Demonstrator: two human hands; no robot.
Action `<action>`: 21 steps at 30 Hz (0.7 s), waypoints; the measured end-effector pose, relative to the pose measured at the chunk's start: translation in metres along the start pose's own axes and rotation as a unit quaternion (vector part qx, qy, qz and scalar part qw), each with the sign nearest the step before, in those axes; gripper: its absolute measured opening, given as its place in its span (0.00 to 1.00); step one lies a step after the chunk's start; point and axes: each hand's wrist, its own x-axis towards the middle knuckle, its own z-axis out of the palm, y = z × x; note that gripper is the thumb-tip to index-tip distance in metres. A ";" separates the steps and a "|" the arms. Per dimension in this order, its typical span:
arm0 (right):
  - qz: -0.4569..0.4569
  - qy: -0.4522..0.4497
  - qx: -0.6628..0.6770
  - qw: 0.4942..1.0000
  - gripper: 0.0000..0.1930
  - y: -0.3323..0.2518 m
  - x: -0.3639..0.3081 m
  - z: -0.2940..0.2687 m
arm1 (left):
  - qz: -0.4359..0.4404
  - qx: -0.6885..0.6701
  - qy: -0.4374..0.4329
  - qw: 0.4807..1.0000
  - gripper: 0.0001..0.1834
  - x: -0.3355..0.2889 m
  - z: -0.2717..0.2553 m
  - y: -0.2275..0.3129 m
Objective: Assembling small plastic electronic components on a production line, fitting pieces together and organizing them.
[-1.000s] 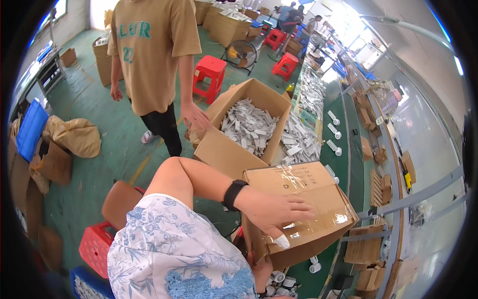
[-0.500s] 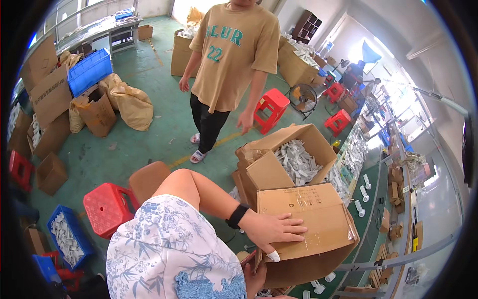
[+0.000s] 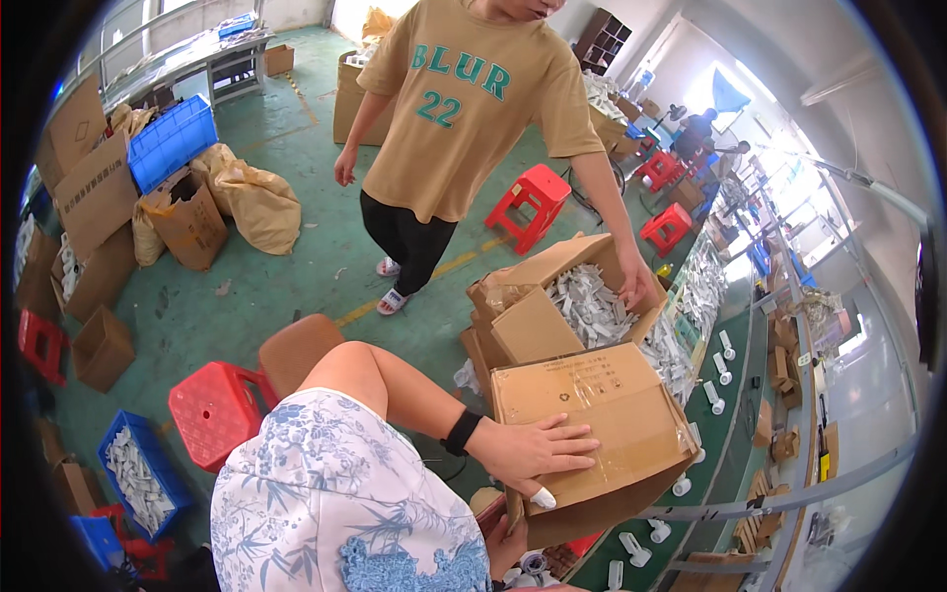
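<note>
- one change: the co-worker's hand (image 3: 637, 281) now reaches into the open box (image 3: 538, 329) of white parts (image 3: 587, 306).
- your taped box (image 3: 629, 416), just nearer you, stays outside that reach.
- your left hand (image 3: 525, 450) lies spread on top; your right hand (image 3: 507, 547) is at its near edge, grip too hidden to tell.

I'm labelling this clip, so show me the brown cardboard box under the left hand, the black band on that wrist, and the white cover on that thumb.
Brown cardboard box (image 3: 623, 424): head view, bare part of its upper face.
Black wristband (image 3: 461, 431): head view, band's middle.
White thumb cover (image 3: 543, 498): head view, cover's middle.
</note>
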 end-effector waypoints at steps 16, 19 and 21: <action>-0.064 -0.097 -0.013 0.993 0.20 -0.022 0.007 0.039 | -0.246 -0.045 -0.028 0.968 0.51 -0.084 -0.010 -0.013; -0.086 -0.133 -0.022 0.987 0.16 -0.027 0.004 0.058 | -0.347 -0.119 -0.065 0.928 0.51 -0.117 0.000 -0.026; -0.109 -0.244 -0.056 0.962 0.13 -0.028 0.004 0.069 | -0.417 -0.186 -0.101 0.884 0.50 -0.144 0.012 -0.036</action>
